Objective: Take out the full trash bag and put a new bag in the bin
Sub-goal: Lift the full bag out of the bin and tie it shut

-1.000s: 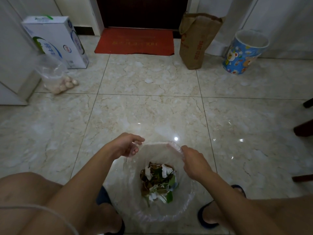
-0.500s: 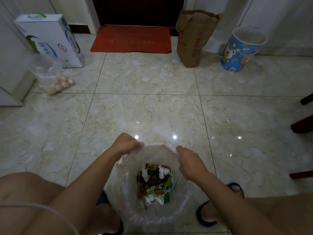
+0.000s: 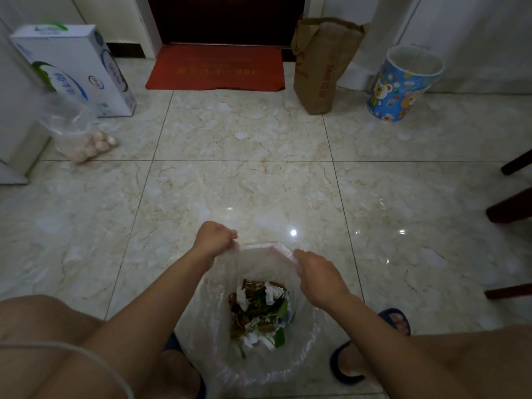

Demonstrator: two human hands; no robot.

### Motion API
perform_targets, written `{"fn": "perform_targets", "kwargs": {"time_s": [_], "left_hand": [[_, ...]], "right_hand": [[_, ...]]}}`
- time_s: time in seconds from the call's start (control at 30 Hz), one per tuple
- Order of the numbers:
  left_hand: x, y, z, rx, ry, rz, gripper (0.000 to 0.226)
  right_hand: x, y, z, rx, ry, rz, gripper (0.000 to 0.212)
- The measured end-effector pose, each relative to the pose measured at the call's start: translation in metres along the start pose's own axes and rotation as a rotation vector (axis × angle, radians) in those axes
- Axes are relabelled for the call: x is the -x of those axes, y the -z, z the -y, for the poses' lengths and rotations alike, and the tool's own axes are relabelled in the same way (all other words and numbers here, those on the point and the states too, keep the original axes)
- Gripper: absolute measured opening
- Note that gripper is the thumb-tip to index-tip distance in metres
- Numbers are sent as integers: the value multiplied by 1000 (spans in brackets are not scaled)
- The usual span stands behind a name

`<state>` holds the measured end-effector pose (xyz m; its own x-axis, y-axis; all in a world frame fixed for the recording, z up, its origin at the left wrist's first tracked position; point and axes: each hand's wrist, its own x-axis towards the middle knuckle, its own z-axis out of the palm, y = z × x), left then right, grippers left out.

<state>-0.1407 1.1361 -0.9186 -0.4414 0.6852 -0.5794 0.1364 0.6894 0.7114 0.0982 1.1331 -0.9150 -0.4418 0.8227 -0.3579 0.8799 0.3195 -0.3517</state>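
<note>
A clear plastic trash bag [image 3: 213, 318] stands open on the tiled floor between my feet. Leaves, brown scraps and white paper [image 3: 259, 309] lie at its bottom. My left hand [image 3: 214, 239] grips the far left part of the bag's rim with curled fingers. My right hand [image 3: 316, 275] pinches the far right part of the rim. The rim between the hands is pulled taut. The blue cartoon-printed bin [image 3: 403, 82] stands at the far right by the wall, with a thin liner edge visible at its mouth.
A brown paper bag [image 3: 322, 64] stands beside a red doormat [image 3: 216, 67] at the dark door. A white carton [image 3: 74, 67] and a clear bag of eggs [image 3: 83, 136] sit far left. Dark chair legs [image 3: 512, 203] jut in at right. My slippered feet [image 3: 371, 344] flank the bag.
My left hand went from open above the rim to gripping it. Both hands drew the rim's far edge tighter and slightly closer together.
</note>
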Motion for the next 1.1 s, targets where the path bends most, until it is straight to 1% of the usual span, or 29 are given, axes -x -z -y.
{"fn": "perform_targets", "kwargs": {"time_s": [0.07,0.1,0.17,0.2,0.23,0.33,0.4,0.47,0.53,0.63,0.7,0.77,0.8,0.87,0.9,0.97,1.0,1.1], "left_hand": [[-7,1,-1,-23,124,40,11],[-10,2,-3,-54,148,82,14],[-14,0,-8,-151,161,209,35],[-13,-1,-12,-223,165,280,40],[-14,-2,-15,-293,175,347,41],[-21,-4,-19,-438,206,463,24],[-26,0,-17,-447,210,506,14],[-27,7,-14,-420,225,568,19],[-27,15,-6,-354,245,643,16],[-28,23,9,-261,261,672,22],[-26,27,14,-275,250,666,22],[-25,29,16,-332,265,656,14],[-24,29,14,-365,290,676,20],[-25,35,17,-406,361,773,45],[-23,38,17,-391,384,819,47],[-21,45,20,-318,396,874,30],[-20,49,23,-295,377,873,22],[-17,56,27,-323,285,811,17]], "right_hand": [[-1,-1,0,2,11,3,29],[-1,-3,2,2,22,13,32],[-1,-5,6,3,50,35,37],[-1,-7,8,4,60,40,40],[-1,-7,10,7,65,41,43],[-4,-6,8,11,75,48,43],[-5,-5,6,0,80,62,41],[-6,-5,5,-10,92,69,42],[-7,-5,6,-13,119,76,47],[-6,-8,11,18,173,93,53],[-5,-11,16,46,200,97,55],[-5,-13,19,61,212,96,58],[-6,-14,19,63,210,98,58],[-7,-13,19,66,204,103,56],[-7,-12,19,70,205,104,55],[-7,-12,20,74,207,103,55],[-7,-11,21,74,206,104,55],[-6,-10,22,78,204,116,56]]}}
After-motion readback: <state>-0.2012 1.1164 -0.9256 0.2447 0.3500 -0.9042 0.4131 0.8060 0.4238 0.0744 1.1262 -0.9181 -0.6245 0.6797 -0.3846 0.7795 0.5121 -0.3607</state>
